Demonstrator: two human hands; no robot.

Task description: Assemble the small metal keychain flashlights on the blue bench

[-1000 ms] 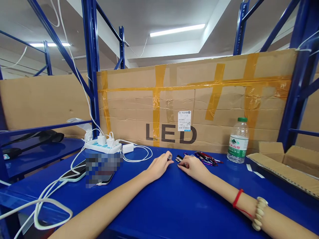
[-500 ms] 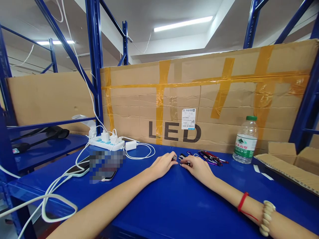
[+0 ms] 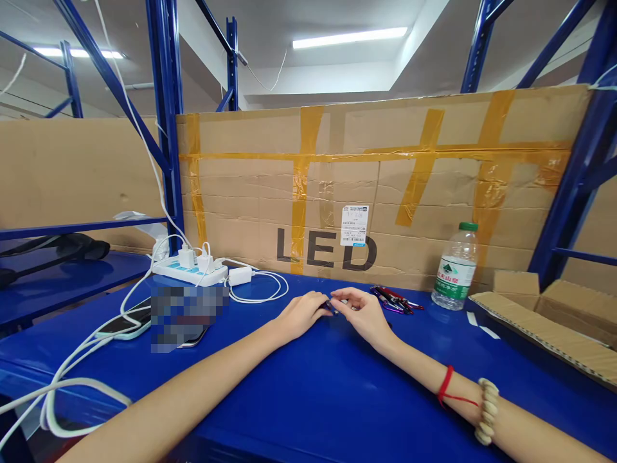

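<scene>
Both my hands rest on the blue table point(image 3: 308, 386) in front of a big cardboard box marked LED point(image 3: 366, 193). My left hand point(image 3: 301, 313) is curled, its fingertips pinched on a small dark part point(image 3: 330, 305). My right hand point(image 3: 361, 312) meets it fingertip to fingertip, fingers closed on the same small part; a red string and a bead bracelet circle that wrist. Just right of my hands lies a heap of small red, purple and black pens or clips point(image 3: 395, 298).
A water bottle with a green cap point(image 3: 456, 267) stands at the right. An open cardboard carton point(image 3: 544, 315) sits at the far right. A white power strip with chargers point(image 3: 190, 270), white cables point(image 3: 87, 360) and a phone point(image 3: 123, 325) lie at the left. Blue rack posts point(image 3: 166, 128) flank the table.
My hands have drawn together until the fingertips meet over the small dark part. The view has shifted a little to the right.
</scene>
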